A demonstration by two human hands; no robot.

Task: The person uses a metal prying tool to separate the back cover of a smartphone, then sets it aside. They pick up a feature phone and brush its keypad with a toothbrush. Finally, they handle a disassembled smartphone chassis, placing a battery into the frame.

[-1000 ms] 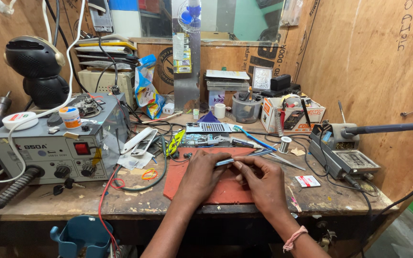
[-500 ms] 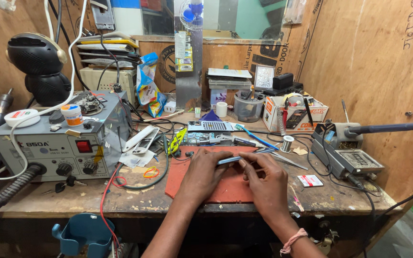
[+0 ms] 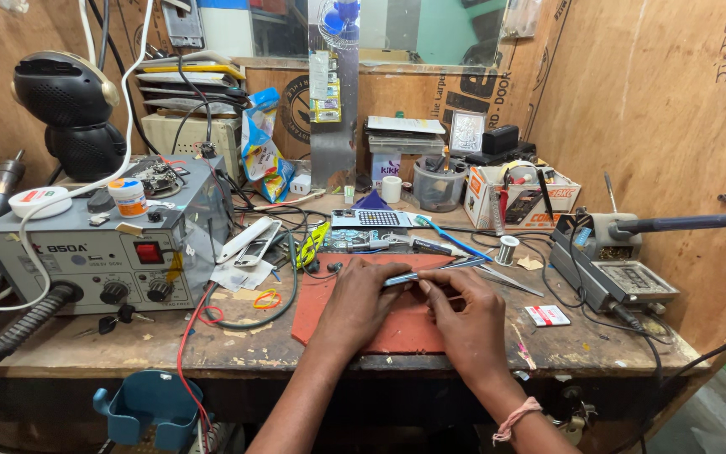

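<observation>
1. Cluttered tabletop carries a red mat.
2. Left hand and right hand rest on the mat, fingers pinched shut on thin tweezers.
3. Beyond lie a circuit board and, leftward, a grey station.

Electronics repair workshop: rework station, tool-cluttered bench
</observation>
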